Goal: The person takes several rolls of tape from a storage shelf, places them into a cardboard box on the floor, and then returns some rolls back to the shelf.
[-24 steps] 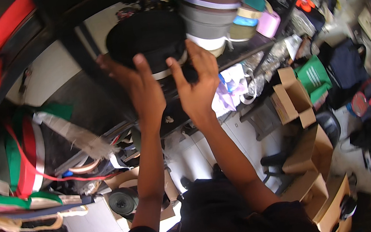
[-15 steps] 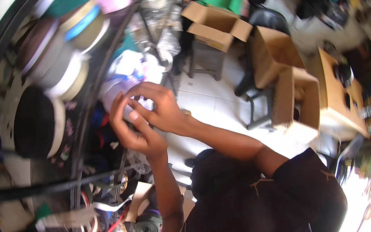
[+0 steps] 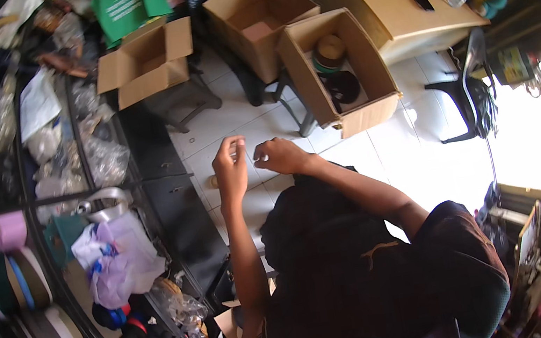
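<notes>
My left hand (image 3: 232, 169) is raised in front of my body, its fingers curled in toward the thumb. Just to its right is my right hand (image 3: 284, 157), with bent fingers pointing left. A small gap separates the two hands. Whatever the fingers may hold is too small or hidden to make out. Both hands are in mid-air above the white tiled floor (image 3: 209, 140). Nearest beyond them stands an open cardboard box (image 3: 366, 58) with a few round rolls inside.
At the left a black metal rack (image 3: 28, 205) holds strap rolls (image 3: 45, 332), plastic bags (image 3: 106, 159) and a lilac bundle (image 3: 126, 262). Another open box (image 3: 154, 81) rests on a dark stool (image 3: 193, 103). A third box (image 3: 244, 3) is beside a wooden desk (image 3: 395, 15). A black chair (image 3: 462, 103) stands at right.
My view has swung rightward, so the rack sits further left and the boxes are nearer the centre. My hands, formerly touching or overlapping in front of the rack, are now apart over the floor.
</notes>
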